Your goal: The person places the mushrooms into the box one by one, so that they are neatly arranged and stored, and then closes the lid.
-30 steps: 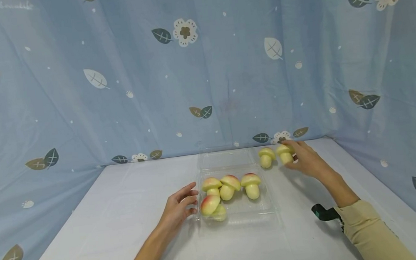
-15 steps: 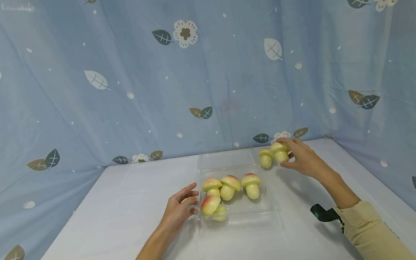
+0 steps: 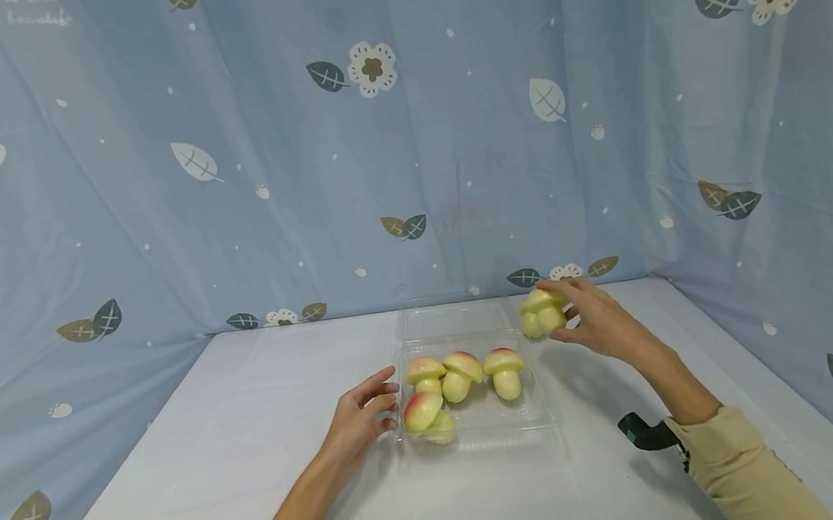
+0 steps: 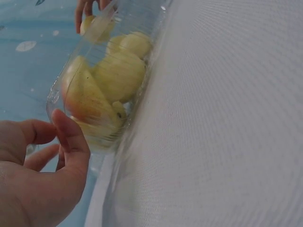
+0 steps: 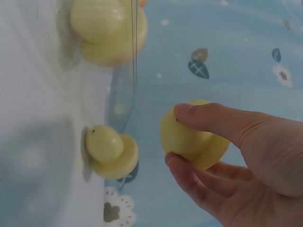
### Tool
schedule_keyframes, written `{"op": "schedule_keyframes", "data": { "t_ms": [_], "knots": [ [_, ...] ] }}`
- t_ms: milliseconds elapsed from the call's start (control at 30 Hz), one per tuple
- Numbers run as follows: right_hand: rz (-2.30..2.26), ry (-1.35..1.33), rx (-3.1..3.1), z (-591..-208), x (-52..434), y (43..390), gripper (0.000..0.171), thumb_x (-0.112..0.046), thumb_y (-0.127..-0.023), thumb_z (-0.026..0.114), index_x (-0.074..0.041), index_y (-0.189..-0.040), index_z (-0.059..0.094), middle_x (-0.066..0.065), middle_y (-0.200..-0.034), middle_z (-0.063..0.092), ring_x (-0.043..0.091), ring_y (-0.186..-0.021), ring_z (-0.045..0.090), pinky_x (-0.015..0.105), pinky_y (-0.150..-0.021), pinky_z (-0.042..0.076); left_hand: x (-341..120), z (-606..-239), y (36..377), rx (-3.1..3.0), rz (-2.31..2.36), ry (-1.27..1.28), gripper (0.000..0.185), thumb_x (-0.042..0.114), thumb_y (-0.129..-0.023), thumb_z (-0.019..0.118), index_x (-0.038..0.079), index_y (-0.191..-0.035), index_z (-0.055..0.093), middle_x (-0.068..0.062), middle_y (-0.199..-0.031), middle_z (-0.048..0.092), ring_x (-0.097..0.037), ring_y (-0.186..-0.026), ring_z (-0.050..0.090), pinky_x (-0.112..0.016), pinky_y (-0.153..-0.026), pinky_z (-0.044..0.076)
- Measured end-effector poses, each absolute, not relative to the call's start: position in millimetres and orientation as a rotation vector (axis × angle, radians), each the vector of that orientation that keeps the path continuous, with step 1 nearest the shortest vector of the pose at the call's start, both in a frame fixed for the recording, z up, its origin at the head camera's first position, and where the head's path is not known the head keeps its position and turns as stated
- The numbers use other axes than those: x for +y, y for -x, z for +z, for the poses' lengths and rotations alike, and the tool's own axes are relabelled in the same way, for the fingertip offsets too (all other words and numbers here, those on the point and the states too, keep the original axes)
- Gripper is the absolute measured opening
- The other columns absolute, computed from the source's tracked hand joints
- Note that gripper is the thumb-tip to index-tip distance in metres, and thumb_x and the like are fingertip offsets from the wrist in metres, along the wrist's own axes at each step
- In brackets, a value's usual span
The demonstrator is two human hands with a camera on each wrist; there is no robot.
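Observation:
My right hand (image 3: 597,322) pinches a yellow mushroom-shaped piece (image 5: 187,137) between thumb and fingertips, lifted off the table. In the head view it overlaps a second yellow mushroom-shaped piece (image 3: 532,325); the right wrist view shows the two apart, that other piece (image 5: 105,144) lying on the table. A clear plastic box (image 3: 478,432) stands mid-table with its lid (image 3: 456,319) folded back. Several red-tinged mushroom-shaped pieces (image 3: 506,373) lie inside, mostly on the left. My left hand (image 3: 360,416) is at the box's left side, thumb and finger pinching its rim (image 4: 53,101).
A white cloth (image 3: 253,443) covers the table. Behind it hangs a blue curtain (image 3: 288,180) with leaves and flowers, reaching round to both sides. The raised lid edge stands left of the right hand.
My right hand has lifted the yellow mushroom-shaped piece and carried it left, towards the box, until it overlaps the other loose piece in the head view. My left hand stays at the rim.

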State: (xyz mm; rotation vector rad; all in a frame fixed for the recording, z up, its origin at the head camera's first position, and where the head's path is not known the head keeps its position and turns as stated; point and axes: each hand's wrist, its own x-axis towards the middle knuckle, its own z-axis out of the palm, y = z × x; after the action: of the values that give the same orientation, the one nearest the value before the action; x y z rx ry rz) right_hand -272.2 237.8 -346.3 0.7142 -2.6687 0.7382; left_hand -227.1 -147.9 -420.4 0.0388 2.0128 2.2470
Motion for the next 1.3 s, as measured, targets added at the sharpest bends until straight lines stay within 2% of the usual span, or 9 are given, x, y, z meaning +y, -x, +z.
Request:
{"op": "schedule_keyframes", "data": {
  "t_ms": [267,433,700,1067,1300],
  "knots": [
    [0.81,-0.737,-2.684,-342.0,225.4,269.4,0.074,-0.011,-0.081,0.08,-0.015,-0.145,0.043,0.023,-0.128,0.048,0.03,-0.094,0.067,0.031,-0.072,0.06,-148.5,-422.3,228.6,2.012,2.24,-0.048,0.053,0.0,-0.094,0.056,0.005,-0.145,0.046,-0.009,-0.116,0.054,-0.015,-0.087,0.054,-0.022,-0.063,0.05],
    [0.884,-0.795,-2.683,-341.2,217.6,266.1,0.075,-0.011,-0.08,0.081,-0.014,-0.145,0.043,0.022,-0.125,0.049,0.027,-0.09,0.069,0.028,-0.071,0.059,-147.5,-421.2,228.7,2.004,2.246,-0.051,0.052,0.0,-0.094,0.056,0.005,-0.145,0.046,-0.008,-0.116,0.054,-0.014,-0.088,0.053,-0.022,-0.063,0.05],
    [0.967,-0.878,-2.664,-344.2,206.1,262.4,0.074,-0.009,-0.079,0.081,-0.009,-0.143,0.045,0.022,-0.132,0.049,0.021,-0.086,0.069,0.022,-0.069,0.057,-145.8,-420.7,227.4,1.995,2.253,-0.037,0.05,-0.001,-0.094,0.056,0.007,-0.143,0.049,-0.009,-0.115,0.054,-0.014,-0.087,0.053,-0.021,-0.062,0.049],
    [1.021,-0.97,-2.637,-349.7,194.3,256.1,0.075,-0.011,-0.079,0.082,-0.011,-0.144,0.044,0.016,-0.144,0.044,0.019,-0.087,0.07,0.022,-0.068,0.057,-147.6,-424.1,227.1,1.997,2.25,-0.028,0.05,0.0,-0.094,0.057,0.007,-0.143,0.05,-0.008,-0.115,0.054,-0.014,-0.087,0.053,-0.022,-0.064,0.049],
    [1.042,-0.98,-2.661,-346.1,186.0,252.1,0.073,-0.013,-0.08,0.081,-0.012,-0.143,0.045,0.014,-0.142,0.046,0.018,-0.089,0.07,0.021,-0.07,0.057,-147.1,-420.1,226.0,1.994,2.255,-0.029,0.051,0.0,-0.094,0.057,0.006,-0.144,0.048,-0.008,-0.115,0.054,-0.013,-0.087,0.053,-0.022,-0.063,0.049]
  ]
}}
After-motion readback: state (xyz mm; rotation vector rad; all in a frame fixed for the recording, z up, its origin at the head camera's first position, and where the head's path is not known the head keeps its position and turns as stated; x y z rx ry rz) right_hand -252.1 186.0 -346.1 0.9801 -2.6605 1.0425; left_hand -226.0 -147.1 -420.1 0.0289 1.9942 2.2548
